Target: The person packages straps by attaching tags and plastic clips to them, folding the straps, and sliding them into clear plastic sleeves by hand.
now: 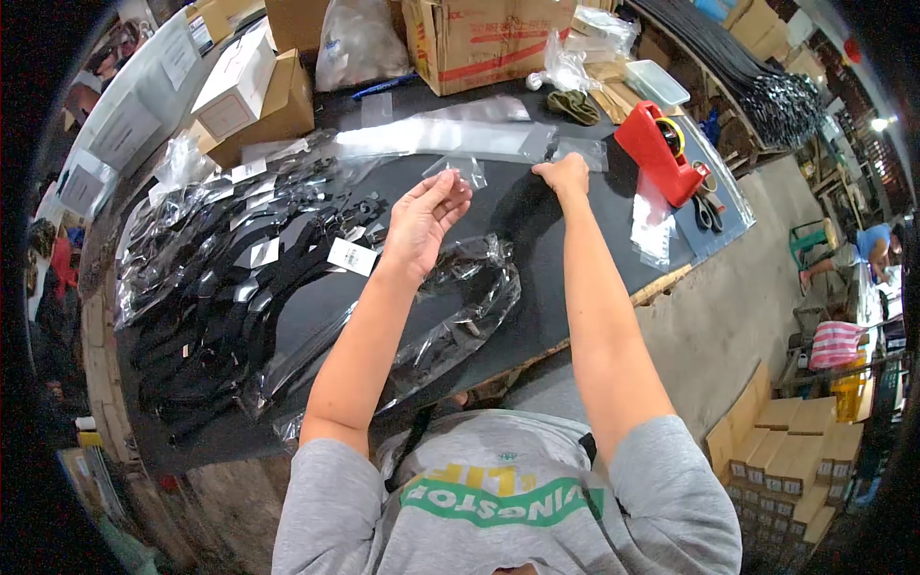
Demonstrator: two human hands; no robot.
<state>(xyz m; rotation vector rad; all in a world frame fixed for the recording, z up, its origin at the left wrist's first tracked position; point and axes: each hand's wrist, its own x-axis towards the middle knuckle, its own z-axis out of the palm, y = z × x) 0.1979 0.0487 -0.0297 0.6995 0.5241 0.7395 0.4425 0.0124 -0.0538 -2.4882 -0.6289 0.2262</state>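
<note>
My left hand (pixel 428 218) is raised over the table, its fingertips pinching a small clear plastic piece (pixel 470 172). Further right, my right hand (pixel 563 175) is closed at the end of a stack of long clear plastic sleeves (pixel 422 140), its thumb pointing left; the fingers' undersides are hidden. Below my left hand lies a looped black strap in a clear bag (pixel 498 287). A white printed tag (pixel 352 256) rests beside my left wrist. Left of it spread many black straps (pixel 230 307) with buckles and tags, some in plastic.
A red tape dispenser (pixel 661 153) and black scissors (pixel 709 213) sit at the right end of the dark table (pixel 537 316). Cardboard boxes (pixel 489 43) and a stuffed plastic bag (pixel 359 48) line the back. Stacked cartons (pixel 795 450) and a seated person (pixel 867 251) are off to the right.
</note>
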